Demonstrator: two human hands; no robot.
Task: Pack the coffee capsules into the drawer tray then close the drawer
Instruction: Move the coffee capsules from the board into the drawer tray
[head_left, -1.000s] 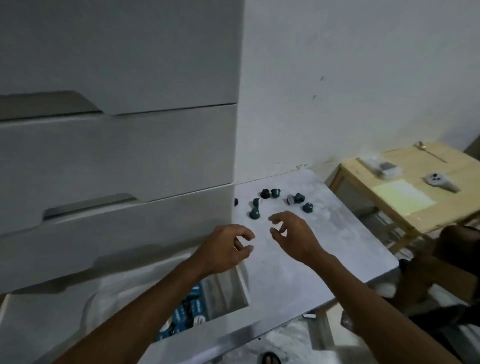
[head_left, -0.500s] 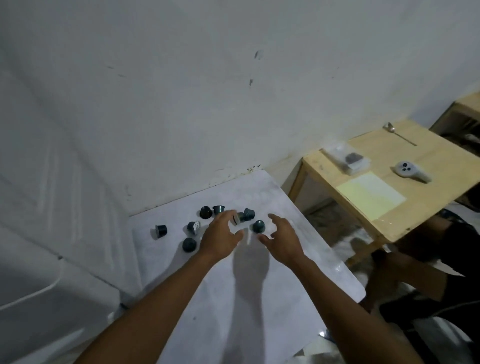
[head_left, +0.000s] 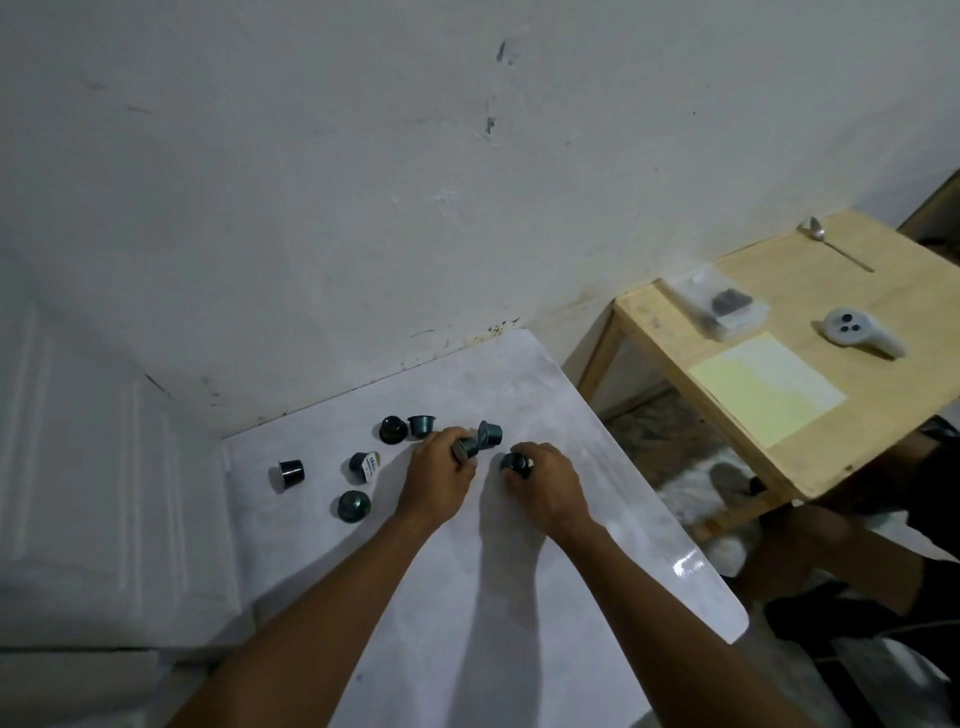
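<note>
Coffee capsules (head_left: 354, 505) scattered mid-frame; left hand (head_left: 435, 480) pinches one, right hand (head_left: 545, 486) grips another, and a loose hold could drop it, rolling off the surface (head_left: 519, 623) edge.

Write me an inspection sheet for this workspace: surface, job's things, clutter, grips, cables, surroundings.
Surface: white tabletop set against the wall, with a glare spot near its right edge.
Job's things: six loose coffee capsules on the tabletop, some upright and some tipped over. Drawer and tray are not in view.
Clutter: spoon, white controller, clear packet and yellow sheet lie on the wooden side table.
Grips: left hand pinches one capsule; right hand grips a second capsule.
Cables: nothing seen.
Surroundings: scuffed white wall; white cabinet front on the left.
</note>
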